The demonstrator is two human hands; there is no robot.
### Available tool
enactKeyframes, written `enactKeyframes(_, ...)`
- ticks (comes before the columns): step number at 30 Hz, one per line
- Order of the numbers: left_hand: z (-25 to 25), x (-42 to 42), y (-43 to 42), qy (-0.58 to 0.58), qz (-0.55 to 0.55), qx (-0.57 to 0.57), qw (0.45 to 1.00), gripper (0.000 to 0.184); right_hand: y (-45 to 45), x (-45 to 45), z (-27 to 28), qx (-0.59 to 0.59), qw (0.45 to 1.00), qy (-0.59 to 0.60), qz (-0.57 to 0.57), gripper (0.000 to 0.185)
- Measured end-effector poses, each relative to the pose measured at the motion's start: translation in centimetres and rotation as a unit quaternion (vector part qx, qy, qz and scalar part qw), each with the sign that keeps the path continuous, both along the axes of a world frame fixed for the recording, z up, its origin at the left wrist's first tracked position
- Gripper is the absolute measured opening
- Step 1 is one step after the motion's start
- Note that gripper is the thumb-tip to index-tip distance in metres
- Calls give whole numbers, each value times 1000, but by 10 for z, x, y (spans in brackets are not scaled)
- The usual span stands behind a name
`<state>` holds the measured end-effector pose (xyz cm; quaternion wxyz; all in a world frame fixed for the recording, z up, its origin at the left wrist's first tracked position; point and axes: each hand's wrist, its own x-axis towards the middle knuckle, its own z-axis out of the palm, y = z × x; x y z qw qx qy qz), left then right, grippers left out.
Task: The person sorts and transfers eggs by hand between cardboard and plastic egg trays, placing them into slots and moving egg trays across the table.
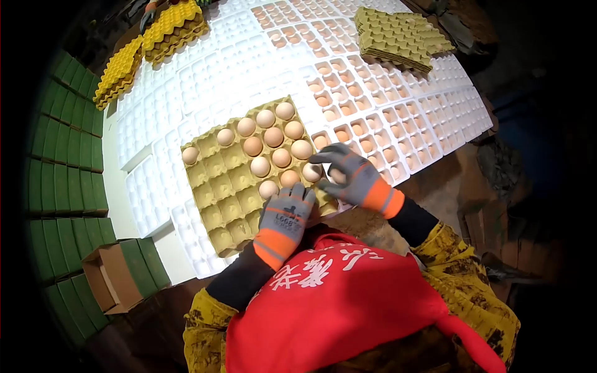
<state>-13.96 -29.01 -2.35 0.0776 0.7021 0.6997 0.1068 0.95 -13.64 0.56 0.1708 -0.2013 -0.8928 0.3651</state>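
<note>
A yellow-green pulp egg tray [225, 186] lies tilted in front of me, with several eggs [273, 137] mostly in its right half. My left hand [285, 219], in a grey and orange glove, is over the tray's near edge, beside a pale egg [268, 189]. Its fingers are bent down and close together; whatever is under them is hidden. At the tray's right edge, my gloved right hand [357, 180] curls around an egg [337, 176]. Its fingertips reach over another egg [312, 172] sitting in the tray.
White plastic trays [214, 74] cover the table; those on the right [398, 133] hold eggs. Stacked pulp trays [395, 37] stand at the back right, yellow stacks [174, 28] at the back left. A gloved co-worker's hand [148, 17] is there. Green cartons [65, 193] line the left side.
</note>
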Motion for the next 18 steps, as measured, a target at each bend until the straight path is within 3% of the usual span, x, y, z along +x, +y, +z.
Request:
enactKeyframes(2, 4, -3, 4, -41, 2, -19, 999, 36, -3, -15, -23, 235, 959, -147, 55, 46)
enactKeyframes(3, 5, -10, 4, -123, 26, 22, 992, 30, -2, -21, -33, 254, 955, -153, 36, 45)
enactKeyframes(4, 7, -15, 2, -245, 84, 22, 965, 30, 6, -19, -35, 152, 982, -106, 31, 43)
enactKeyframes(6, 23, -37, -9, -566, 171, -36, 806, 36, 21, -10, -24, -57, 998, -13, 23, 40)
enactKeyframes(7, 18, -57, -19, -754, 177, -58, 630, 44, 23, -2, -12, -364, 930, -7, -48, 39)
enactKeyframes(8, 26, -63, -24, -805, 184, -30, 563, 47, 36, 2, -10, -504, 861, 39, -47, 47)
enactKeyframes(9, 31, -60, -26, -695, 160, 57, 699, 48, 38, 4, -10, -534, 837, 111, -40, 50)
enactKeyframes(10, 41, -64, -24, -700, 176, 54, 690, 47, 40, 5, -9, -560, 808, 182, -32, 53)
enactKeyframes(11, 53, -67, -22, -705, 191, 51, 681, 45, 50, 1, -7, -569, 807, 159, 4, 57)
enactKeyframes(12, 38, -79, -15, -709, 206, 2, 675, 48, 59, -8, -5, -563, 819, 110, 25, 49)
enactKeyframes(13, 34, -75, -7, -518, 170, 65, 836, 46, 61, -15, -1, -463, 885, 39, 20, 46)
enactKeyframes(14, 30, -66, 2, -294, 126, 124, 939, 44, 58, -27, 9, -355, 934, -33, 13, 43)
enactKeyframes(15, 29, -62, 12, -130, 110, 127, 977, 45, 58, -44, 1, -59, 994, 23, 87, 41)
enactKeyframes(16, 34, -55, 19, -70, 84, 43, 993, 47, 52, -48, -1, 106, 986, -104, 72, 47)
enactKeyframes(18, 23, -42, 36, 11, 75, -60, 995, 42, 38, -64, 3, 270, 921, -273, 63, 49)
